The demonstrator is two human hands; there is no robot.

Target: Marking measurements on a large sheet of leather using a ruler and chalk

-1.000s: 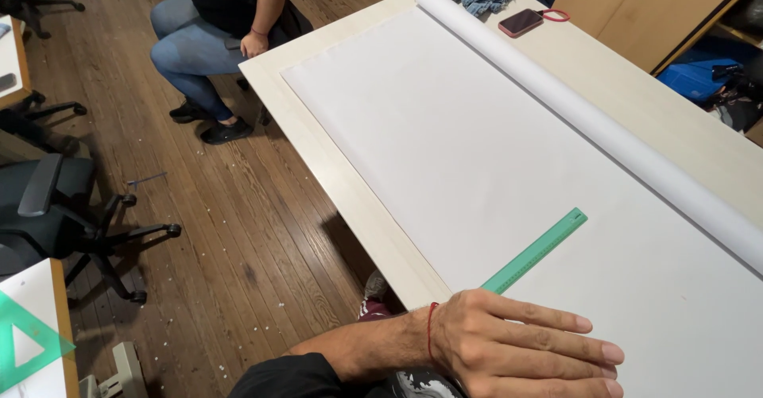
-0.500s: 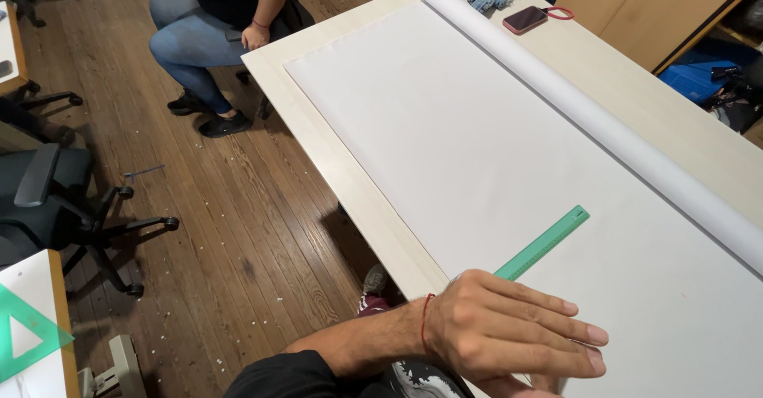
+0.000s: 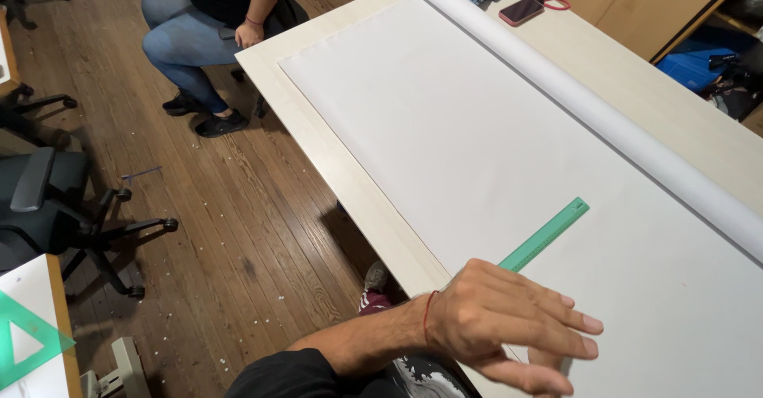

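At the table's (image 3: 350,183) near edge the left hand (image 3: 501,326) lies flat, fingers spread and gripping nothing, over the near end of a green ruler (image 3: 548,233), seemingly to steady it on the white sheet (image 3: 493,128). Beyond, the sheet's roll (image 3: 588,104) lies along the far side, a phone (image 3: 520,10) near the far corner.
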